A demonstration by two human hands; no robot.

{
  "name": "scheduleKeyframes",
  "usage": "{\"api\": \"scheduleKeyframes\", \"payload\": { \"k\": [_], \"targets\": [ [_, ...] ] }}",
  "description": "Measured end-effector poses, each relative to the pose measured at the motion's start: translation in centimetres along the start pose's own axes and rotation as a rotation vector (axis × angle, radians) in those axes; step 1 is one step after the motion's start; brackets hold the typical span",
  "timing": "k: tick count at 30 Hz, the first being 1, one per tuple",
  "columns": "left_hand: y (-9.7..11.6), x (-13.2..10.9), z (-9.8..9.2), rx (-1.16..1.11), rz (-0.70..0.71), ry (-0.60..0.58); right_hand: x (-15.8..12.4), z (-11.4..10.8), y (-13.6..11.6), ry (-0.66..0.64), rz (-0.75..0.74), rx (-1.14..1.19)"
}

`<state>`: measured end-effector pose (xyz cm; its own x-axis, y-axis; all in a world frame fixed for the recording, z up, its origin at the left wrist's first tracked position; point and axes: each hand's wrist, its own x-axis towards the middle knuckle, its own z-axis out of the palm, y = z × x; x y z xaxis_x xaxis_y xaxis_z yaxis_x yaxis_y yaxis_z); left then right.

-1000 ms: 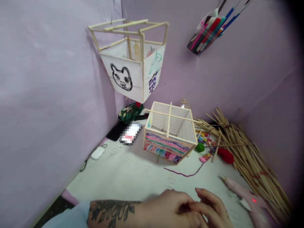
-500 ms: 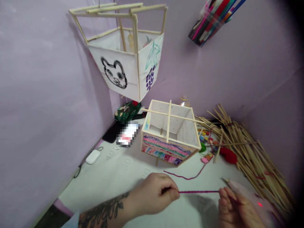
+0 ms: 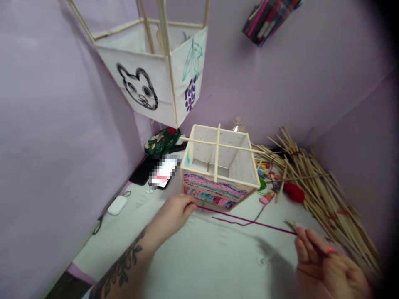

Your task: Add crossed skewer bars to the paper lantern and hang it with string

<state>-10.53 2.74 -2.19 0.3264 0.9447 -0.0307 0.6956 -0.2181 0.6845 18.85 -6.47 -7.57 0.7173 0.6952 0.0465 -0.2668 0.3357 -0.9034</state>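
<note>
A dark red piece of yarn is stretched between my two hands. My left hand pinches one end, close to the lower front corner of a box-shaped lantern. Farther right, the closed fingers of my right hand grip the yarn. The lantern stands on the table with coloured stripes on its front and two crossed sticks over its top opening. Behind the taut length, a loose yarn tail lies on the table and runs toward the right.
A white lantern with an animal face hangs at upper left. Thin wooden sticks lie piled at right beside a red yarn ball. Left are a phone, a white case and a green pouch. A pen holder is on the wall.
My left hand has moved left and farther forward, up to the lantern's front. My hands are wider apart, and the stretch of yarn between them is longer. The view has shifted slightly.
</note>
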Motion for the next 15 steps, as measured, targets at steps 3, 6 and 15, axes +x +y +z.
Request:
{"api": "scheduleKeyframes", "payload": {
  "k": [3, 6, 15],
  "targets": [
    [-0.8, 0.5, -0.7, 0.023, -0.037, 0.033, -0.5, 1.6, -1.3, 0.063, 0.034, 0.061],
    [-1.4, 0.7, -1.2, 0.034, -0.069, 0.074, -0.6, 1.9, -1.7, 0.056, 0.054, 0.073],
    [-2.0, 0.1, -1.8, -0.22, -0.243, 0.129, -0.6, 1.4, -1.4, 0.048, 0.072, 0.048]
  ]
}}
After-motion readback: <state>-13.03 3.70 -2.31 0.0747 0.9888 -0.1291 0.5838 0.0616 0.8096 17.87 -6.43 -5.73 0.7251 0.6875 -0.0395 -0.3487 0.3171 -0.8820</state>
